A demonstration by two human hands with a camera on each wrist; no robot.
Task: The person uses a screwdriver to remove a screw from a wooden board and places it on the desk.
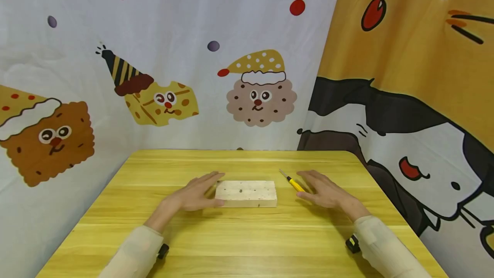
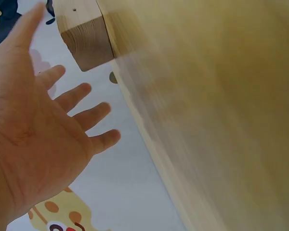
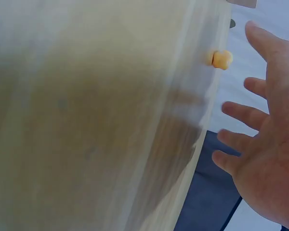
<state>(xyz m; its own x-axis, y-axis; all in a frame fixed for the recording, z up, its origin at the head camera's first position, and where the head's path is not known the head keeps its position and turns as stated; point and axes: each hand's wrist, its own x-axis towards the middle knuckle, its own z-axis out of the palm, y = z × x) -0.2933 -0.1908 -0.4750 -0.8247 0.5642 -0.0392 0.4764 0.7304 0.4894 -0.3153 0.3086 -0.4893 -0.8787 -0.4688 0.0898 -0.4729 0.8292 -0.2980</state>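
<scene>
A pale wooden block (image 1: pixel 247 200) lies lengthwise on the table, with several small dark spots on its top face. My left hand (image 1: pixel 193 194) is at the block's left end, fingers spread and extended; in the left wrist view the palm faces the block's end grain (image 2: pixel 89 43), with a gap between. To the right of the block lies a screwdriver (image 1: pixel 296 185) with a yellow and black handle, its metal shaft pointing away and leftward. Beside that handle hovers my right hand (image 1: pixel 324 190), fingers apart and holding nothing. The right wrist view shows only the handle's butt (image 3: pixel 222 59).
The yellow wood-grain table (image 1: pixel 247 243) reaches back to a white curtain (image 1: pixel 173 25) printed with cartoon biscuits and cheese. An orange curtain (image 1: pixel 417 55) with cartoon animals hangs along the right side. Dark wristbands (image 1: pixel 353 243) show at both sleeves.
</scene>
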